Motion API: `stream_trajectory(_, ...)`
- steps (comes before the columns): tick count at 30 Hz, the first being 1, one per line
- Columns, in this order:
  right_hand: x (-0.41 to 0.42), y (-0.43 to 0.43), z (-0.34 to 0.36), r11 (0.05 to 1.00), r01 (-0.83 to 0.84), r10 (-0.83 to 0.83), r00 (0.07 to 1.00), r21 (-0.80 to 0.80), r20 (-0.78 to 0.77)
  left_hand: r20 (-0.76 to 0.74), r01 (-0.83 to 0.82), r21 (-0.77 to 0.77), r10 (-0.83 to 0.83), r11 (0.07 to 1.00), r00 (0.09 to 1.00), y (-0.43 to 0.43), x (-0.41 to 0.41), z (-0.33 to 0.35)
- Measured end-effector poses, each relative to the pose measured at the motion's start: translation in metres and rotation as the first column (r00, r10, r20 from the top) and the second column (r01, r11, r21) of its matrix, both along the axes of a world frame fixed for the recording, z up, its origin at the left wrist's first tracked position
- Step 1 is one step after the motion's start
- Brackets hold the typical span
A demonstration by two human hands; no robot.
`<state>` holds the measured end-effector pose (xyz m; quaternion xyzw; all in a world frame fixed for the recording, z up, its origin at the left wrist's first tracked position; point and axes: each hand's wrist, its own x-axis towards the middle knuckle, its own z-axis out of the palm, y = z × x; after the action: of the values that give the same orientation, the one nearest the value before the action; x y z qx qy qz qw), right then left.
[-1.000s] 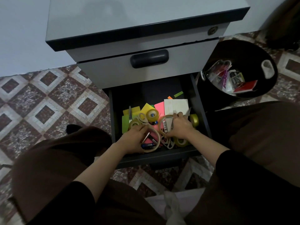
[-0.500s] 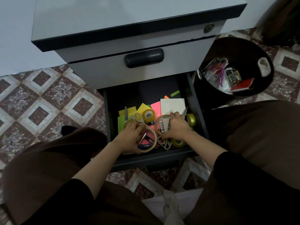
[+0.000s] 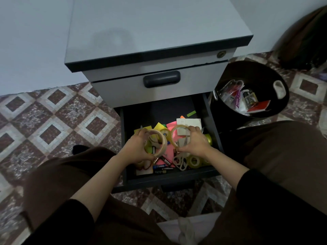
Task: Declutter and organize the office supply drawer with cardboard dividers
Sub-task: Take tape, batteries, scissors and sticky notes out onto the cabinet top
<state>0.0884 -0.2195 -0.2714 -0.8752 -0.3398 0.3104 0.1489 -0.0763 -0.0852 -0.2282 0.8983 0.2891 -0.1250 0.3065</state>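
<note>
A patterned tile floor (image 3: 53, 117) carries a grey cabinet (image 3: 159, 32), which stands against a pale wall; the person's legs in brown cloth fill the near part of the view; a round black bin (image 3: 261, 71) stands on the floor just beside the cabinet's right side, with clear wrappers and a red card (image 3: 259, 106) inside it; the cabinet's upper drawer is closed, its dark handle (image 3: 161, 79) in the middle of its front; the lower drawer (image 3: 169, 180) is pulled out, and its clutter lies mostly in the front half; both hands are over the drawer, apart from each other; the left hand (image 3: 136, 149), near the left edge, grips a beige tape roll (image 3: 163, 147), held upright with fingers and thumb round its rim; the right hand (image 3: 194, 144), nearer the right edge, pinches a thinner clear tape roll (image 3: 180, 126) the same way, so the two rolls stand side by side, close, though whether they touch is unclear; a white sheet (image 3: 192, 122) lies toward the back right; a pink note (image 3: 169, 149) lies in the middle; pale scissors (image 3: 179, 161) and another clear roll (image 3: 194, 160) lie by the front right corner; batteries (image 3: 160, 171) lie along the front edge; a green strip (image 3: 191, 113) lies alone at the back.
</note>
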Motion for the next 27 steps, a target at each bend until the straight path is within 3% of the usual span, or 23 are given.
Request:
stream_trajectory(10, 0.007, 0.003, 0.092, 0.934, 0.007, -0.035, 0.997, 0.358, 0.073, 0.234, -0.121, 0.071, 0.102, 0.990, 0.967, 0.006, -0.013, 0.062)
stream_trajectory(14, 0.007, 0.005, 0.138, 0.854, -0.021, -0.039, 0.994, 0.520, 0.105, 0.377, -0.233, 0.066, 0.192, 0.970, 0.906, 0.014, -0.017, 0.089)
stream_trajectory(18, 0.005, 0.010, 0.175, 0.734, -0.002, -0.057, 0.996, 0.679, 0.064, 0.432, -0.223, 0.122, 0.150, 0.967, 0.889, 0.027, -0.020, 0.116)
stream_trajectory(23, 0.012, 0.027, 0.210, 0.684, -0.013, -0.067, 0.995, 0.729, 0.080, 0.533, -0.249, 0.139, 0.139, 0.959, 0.834, 0.043, -0.019, 0.147)
stream_trajectory(27, 0.026, 0.053, 0.227, 0.701, -0.008, -0.088, 0.991, 0.713, 0.097, 0.594, -0.312, 0.179, 0.150, 0.933, 0.790, 0.063, -0.004, 0.174)
